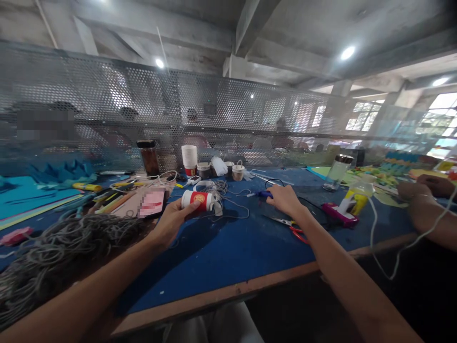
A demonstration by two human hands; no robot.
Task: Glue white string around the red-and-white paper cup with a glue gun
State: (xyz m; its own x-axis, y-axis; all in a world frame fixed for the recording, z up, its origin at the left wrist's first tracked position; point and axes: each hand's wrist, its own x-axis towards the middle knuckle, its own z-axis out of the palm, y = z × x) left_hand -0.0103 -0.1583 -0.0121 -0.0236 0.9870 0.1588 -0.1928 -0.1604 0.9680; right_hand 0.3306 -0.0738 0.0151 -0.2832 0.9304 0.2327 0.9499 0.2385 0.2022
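One paper cup (197, 200): lay sideways above the blue tabletop (214, 259), pinched between the left hand's (171, 216) thumb and fingers, probably for steadiness.
Blue tool (264, 194): one, gripped by the right hand's (284, 200) curled fingers, tip turned cupward, likely for short reach.
Red-handled scissors (299, 234): one pair, near the right wrist, seemingly kept handy.
Cup stack (189, 157): one, nested upright behind, presumably saving room.
Lidded jars: two, a dark jar (148, 161) and a clear jar (336, 175), well apart.
Grey cord (67, 247): one heap, beside the left forearm.
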